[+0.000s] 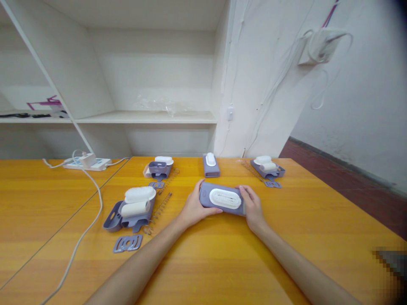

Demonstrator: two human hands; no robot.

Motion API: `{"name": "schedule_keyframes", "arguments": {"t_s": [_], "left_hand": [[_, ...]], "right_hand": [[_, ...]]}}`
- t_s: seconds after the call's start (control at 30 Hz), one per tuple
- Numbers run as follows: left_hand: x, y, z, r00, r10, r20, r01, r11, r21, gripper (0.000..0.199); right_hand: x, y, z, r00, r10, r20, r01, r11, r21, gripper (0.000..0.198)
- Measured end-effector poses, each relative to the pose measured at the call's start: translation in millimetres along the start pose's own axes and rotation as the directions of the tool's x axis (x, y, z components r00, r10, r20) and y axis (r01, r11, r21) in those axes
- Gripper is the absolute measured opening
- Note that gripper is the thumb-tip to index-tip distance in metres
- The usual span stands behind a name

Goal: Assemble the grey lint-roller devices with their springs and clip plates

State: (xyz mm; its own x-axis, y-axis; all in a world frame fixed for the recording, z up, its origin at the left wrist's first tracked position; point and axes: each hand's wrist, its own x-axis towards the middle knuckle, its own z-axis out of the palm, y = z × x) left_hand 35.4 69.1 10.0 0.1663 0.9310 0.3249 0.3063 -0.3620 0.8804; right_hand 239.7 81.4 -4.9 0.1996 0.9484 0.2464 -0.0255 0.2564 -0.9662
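Just above the table, a grey-purple plastic case [219,186] is held lengthwise between my two hands. A white oval piece [225,198] with a rough-looking middle sits in its upward face. My left hand [193,207] grips the left end, thumb along the near edge. The right end is in my right hand [252,207], with fingers over the top edge. Left of my hands lies a set of parts: a white oval brush [140,194], a white roller [135,208], a grey-purple cup-like part [112,217], a flat slotted plate [127,243] and a coil spring [161,207].
Similar part sets lie at the back left [159,168] and back right [268,166]. Between them stands another grey-purple case [211,169] with a white oval piece. A power strip [87,162] and white cable [100,199] lie at left. White shelves [149,117] rise behind the table.
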Motion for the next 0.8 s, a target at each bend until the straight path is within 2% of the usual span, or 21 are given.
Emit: {"name": "schedule_keyframes", "arguments": {"t_s": [0.1,0.2,0.33,0.5,0.57,0.67,0.8], "left_hand": [[2,0,0,0.999,-0.002,-0.053,-0.001,0.999,-0.048,0.109],[5,-1,0,0.992,-0.059,-0.11,0.042,0.988,-0.15,0.103],[8,-4,-3,0.98,-0.188,-0.072,0.156,0.935,-0.319,0.087],[13,-10,-7,0.977,-0.2,-0.073,0.147,0.88,-0.451,0.067],[14,-12,-7,0.979,-0.194,-0.066,0.145,0.883,-0.447,0.063],[14,-13,-6,0.979,-0.195,-0.062,0.156,0.909,-0.387,0.06],[12,-9,-3,0.984,-0.099,-0.147,0.071,0.98,-0.188,0.056]], "right_hand": [[2,3,-1,0.999,0.039,0.026,-0.04,0.998,0.04,0.028],[1,-2,-1,0.996,0.021,0.085,-0.025,0.999,0.043,0.029],[-5,-10,1,0.985,-0.048,0.165,0.065,0.992,-0.104,0.032],[-11,-9,8,0.951,-0.11,0.29,0.201,0.931,-0.306,0.07],[-12,-7,10,0.941,-0.157,0.301,0.275,0.872,-0.405,0.074],[-13,-7,9,0.928,-0.211,0.306,0.347,0.785,-0.513,0.065],[-13,-11,5,0.897,-0.265,0.354,0.436,0.659,-0.613,0.049]]}}
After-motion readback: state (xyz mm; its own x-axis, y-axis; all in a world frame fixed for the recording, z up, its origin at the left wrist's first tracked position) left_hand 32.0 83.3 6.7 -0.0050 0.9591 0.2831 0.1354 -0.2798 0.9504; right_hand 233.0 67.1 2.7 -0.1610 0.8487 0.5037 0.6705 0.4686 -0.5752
